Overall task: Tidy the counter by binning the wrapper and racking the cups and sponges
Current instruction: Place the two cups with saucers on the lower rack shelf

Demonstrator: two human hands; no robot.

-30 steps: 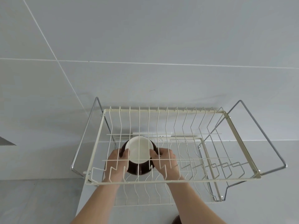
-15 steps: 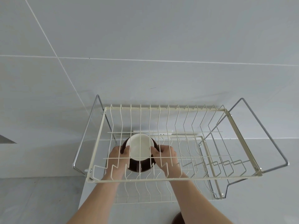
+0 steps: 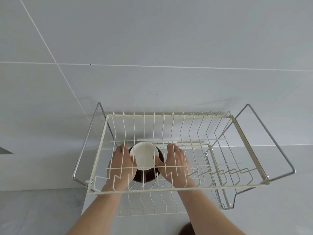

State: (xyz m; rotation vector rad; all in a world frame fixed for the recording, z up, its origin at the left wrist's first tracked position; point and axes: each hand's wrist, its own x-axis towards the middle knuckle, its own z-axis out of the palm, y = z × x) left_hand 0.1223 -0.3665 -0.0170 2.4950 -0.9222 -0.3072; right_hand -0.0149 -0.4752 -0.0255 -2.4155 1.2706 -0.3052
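A brown cup (image 3: pixel 145 177) with its white face (image 3: pixel 144 155) turned up toward me sits on the lower tier (image 3: pixel 149 207) of a cream wire dish rack (image 3: pixel 211 187), seen through the wires of the upper tier. My left hand (image 3: pixel 122 164) lies flat against the cup's left side and my right hand (image 3: pixel 177 161) against its right. Both have straight, spread fingers, and only the thumbs touch the white face. A second brown cup (image 3: pixel 186 229) shows partly at the bottom edge.
The rack stands on chrome side frames (image 3: pixel 83 150) against a grey tiled wall (image 3: pixel 152 39). Its right half holds only bare wire dividers (image 3: pixel 228 172). A pale counter (image 3: pixel 279 209) runs beneath, and a grey floor (image 3: pixel 33 214) lies to the lower left.
Both hands have let go of the cup: fingers that were curled around its sides are now straight and spread, with only the thumbs left on it. The cup stays on the lower tier.
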